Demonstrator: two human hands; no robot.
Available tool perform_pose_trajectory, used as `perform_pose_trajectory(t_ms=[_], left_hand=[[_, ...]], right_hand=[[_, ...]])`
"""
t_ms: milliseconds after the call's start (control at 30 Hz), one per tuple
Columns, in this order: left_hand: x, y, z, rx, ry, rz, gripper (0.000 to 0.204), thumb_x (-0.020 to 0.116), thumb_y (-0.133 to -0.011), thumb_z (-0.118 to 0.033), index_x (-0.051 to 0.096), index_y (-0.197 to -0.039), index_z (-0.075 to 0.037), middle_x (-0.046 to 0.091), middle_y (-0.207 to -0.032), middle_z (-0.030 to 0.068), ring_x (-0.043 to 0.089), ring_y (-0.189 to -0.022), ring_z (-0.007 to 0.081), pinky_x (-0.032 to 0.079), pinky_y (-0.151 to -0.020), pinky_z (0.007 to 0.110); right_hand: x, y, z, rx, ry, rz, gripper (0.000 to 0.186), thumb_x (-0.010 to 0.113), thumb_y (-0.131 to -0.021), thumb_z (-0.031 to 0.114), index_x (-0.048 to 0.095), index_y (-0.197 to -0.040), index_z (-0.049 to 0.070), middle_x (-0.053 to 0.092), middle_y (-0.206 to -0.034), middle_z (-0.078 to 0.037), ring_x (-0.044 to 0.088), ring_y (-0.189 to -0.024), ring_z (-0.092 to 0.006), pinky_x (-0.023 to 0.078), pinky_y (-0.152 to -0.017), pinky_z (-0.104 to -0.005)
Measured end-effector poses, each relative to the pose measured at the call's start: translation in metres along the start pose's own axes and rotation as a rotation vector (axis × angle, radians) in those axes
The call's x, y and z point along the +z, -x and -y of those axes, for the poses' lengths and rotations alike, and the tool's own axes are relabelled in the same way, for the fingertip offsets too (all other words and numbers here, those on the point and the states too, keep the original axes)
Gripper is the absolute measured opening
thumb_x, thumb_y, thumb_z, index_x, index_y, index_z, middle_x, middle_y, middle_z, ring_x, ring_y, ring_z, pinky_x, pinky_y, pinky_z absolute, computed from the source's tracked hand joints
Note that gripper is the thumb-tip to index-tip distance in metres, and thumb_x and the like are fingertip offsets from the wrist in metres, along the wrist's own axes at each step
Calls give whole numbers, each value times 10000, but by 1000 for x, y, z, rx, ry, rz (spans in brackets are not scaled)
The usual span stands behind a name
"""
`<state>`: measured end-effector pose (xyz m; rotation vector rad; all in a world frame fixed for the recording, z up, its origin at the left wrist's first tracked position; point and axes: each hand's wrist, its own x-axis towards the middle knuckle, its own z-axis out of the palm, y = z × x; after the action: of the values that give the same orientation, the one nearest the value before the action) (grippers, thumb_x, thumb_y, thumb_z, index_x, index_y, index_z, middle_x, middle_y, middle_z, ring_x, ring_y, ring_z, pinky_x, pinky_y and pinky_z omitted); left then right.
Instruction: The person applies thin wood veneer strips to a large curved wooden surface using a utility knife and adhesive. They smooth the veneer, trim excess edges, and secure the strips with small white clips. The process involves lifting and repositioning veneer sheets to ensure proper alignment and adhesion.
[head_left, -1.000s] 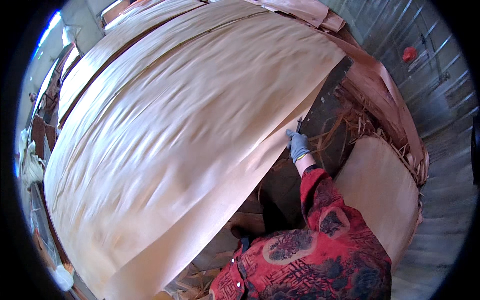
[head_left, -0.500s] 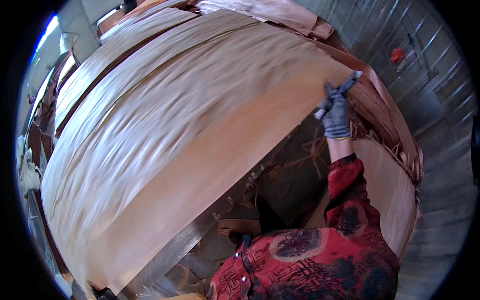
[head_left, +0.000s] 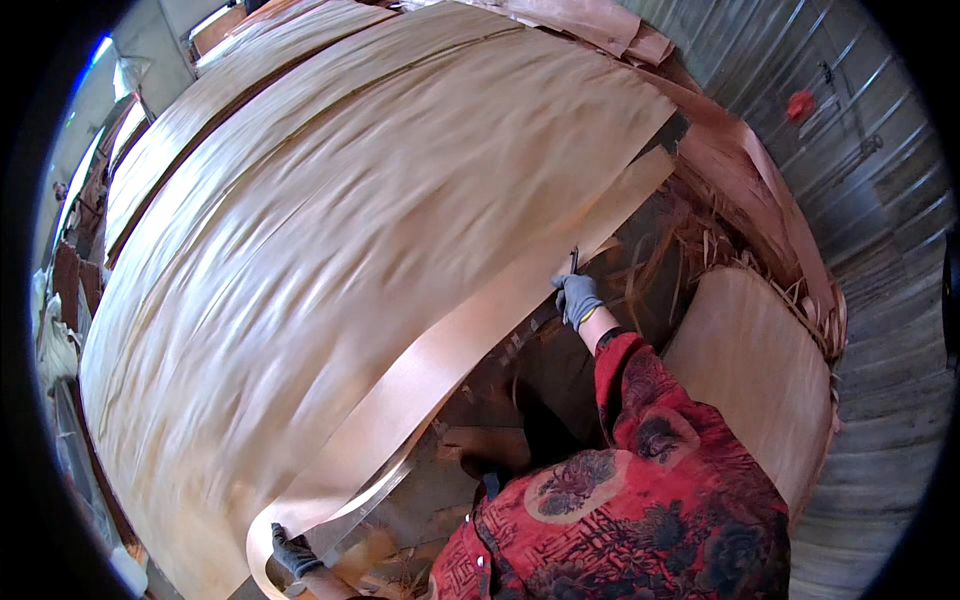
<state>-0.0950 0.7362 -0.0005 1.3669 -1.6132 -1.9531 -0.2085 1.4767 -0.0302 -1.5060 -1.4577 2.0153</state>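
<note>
A long, pale strip of wood veneer [head_left: 440, 350] runs along the near edge of a wide stack of wavy veneer sheets [head_left: 380, 200]. My left hand [head_left: 293, 552], in a dark glove, is closed on the strip's near-left end, where it curls over into a loop. Farther up, at the strip's lower edge, is my right hand [head_left: 577, 298] in a grey glove. Its fingers are closed round a slim dark knife-like tool [head_left: 574, 260] that points up; its exact kind is hard to make out. The strip's far end lies at the stack's right corner.
Reddish veneer scraps [head_left: 735, 170] heap up along the right side, beside a corrugated metal wall [head_left: 880, 300]. A smooth pale veneer pile [head_left: 755, 370] stands at my right. Torn strips litter the dark floor [head_left: 500, 400] below the stack. More veneer stacks [head_left: 230, 120] lie farther left.
My right hand has come from the far right corner down and left along the edge. My left hand has moved up and right, curling the strip's end. The strip has pulled away from the stack's right corner.
</note>
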Motion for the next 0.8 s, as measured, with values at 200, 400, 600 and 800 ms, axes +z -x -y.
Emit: perform_pose_trajectory(t_ms=[200, 400, 600, 800], left_hand=[[-3, 3, 21, -42, 6, 81, 279, 650, -778, -228, 622, -991, -50, 641, -946, 80, 604, -804, 215, 477, -672, 287], [-44, 5, 40, -279, -98, 228, 352, 494, -918, -350, 589, -1084, -54, 615, -996, 78, 502, -916, 192, 398, -805, 361], [31, 72, 52, -234, 134, 305, 358, 648, -789, -278, 598, -1091, -93, 632, -1057, 51, 592, -957, 230, 504, -799, 375], [86, 115, 55, -192, 165, 300, 331, 517, -864, -246, 549, -1123, -43, 592, -1046, 100, 558, -974, 263, 452, -899, 424]], right_hand=[[-40, -27, 37, -98, -125, -105, 203, 694, -749, 121, 517, -652, 98, 477, -479, -15, 413, -309, -147, 317, -287, -295], [-23, -47, 86, -478, -59, -243, 177, 689, -729, 96, 517, -693, 84, 501, -531, -14, 436, -333, -140, 353, -304, -286], [-50, -84, 133, -548, -40, -90, 106, 676, -729, 89, 570, -733, 92, 494, -565, 15, 429, -382, -118, 347, -336, -274], [-137, -180, 110, -355, 324, 24, 220, 663, -759, 180, 652, -917, 27, 596, -849, -26, 537, -765, -167, 447, -687, -310]])
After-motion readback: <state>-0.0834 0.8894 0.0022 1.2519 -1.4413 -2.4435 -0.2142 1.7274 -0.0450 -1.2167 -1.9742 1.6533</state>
